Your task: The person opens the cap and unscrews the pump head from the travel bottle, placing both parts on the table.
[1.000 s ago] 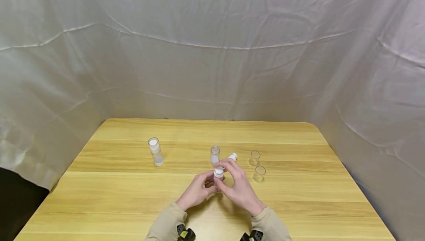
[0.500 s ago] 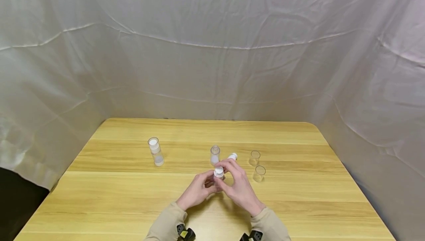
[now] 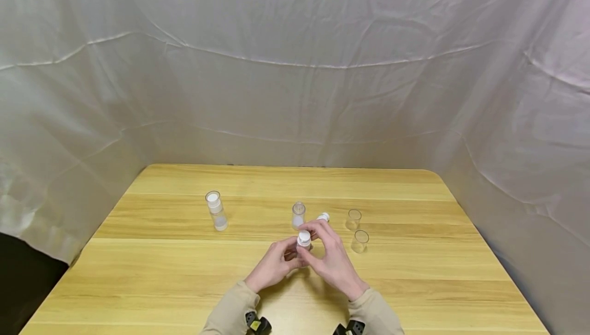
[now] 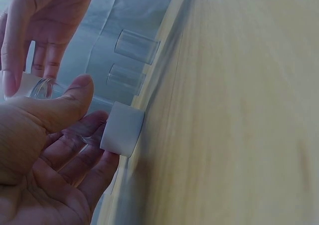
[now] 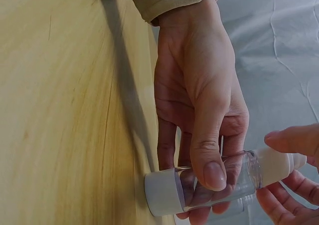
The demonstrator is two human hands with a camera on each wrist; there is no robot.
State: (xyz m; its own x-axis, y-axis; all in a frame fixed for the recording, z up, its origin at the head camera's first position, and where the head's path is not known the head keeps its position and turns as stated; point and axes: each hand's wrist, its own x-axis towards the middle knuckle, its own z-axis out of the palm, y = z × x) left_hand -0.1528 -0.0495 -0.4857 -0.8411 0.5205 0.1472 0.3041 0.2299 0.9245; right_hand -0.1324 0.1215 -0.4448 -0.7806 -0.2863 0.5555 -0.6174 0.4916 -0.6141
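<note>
In the head view, my left hand [image 3: 272, 266] and right hand [image 3: 333, 260] meet around a small pump bottle [image 3: 303, 243] standing upright at the table's middle. The left fingers and thumb wrap its clear body [image 5: 238, 182], just above the white base [image 4: 122, 129], as both wrist views show. At the opposite end, my right thumb and fingers pinch the white pump top [image 5: 274, 166]. Just beyond the hands stands a clear bottle body [image 3: 298, 217]. Beside it a second white pump top [image 3: 324, 216] is partly hidden by the right hand.
Two clear cylindrical caps [image 3: 360, 242] stand to the right of my hands. A capped bottle [image 3: 216, 212] stands farther left on the wooden table [image 3: 152, 273]. Grey cloth [image 3: 295, 94] hangs behind the table and along both sides.
The white pump top appears turned slightly under the right fingers. Both hands and the bottle stay in the same place, and the other things have not moved.
</note>
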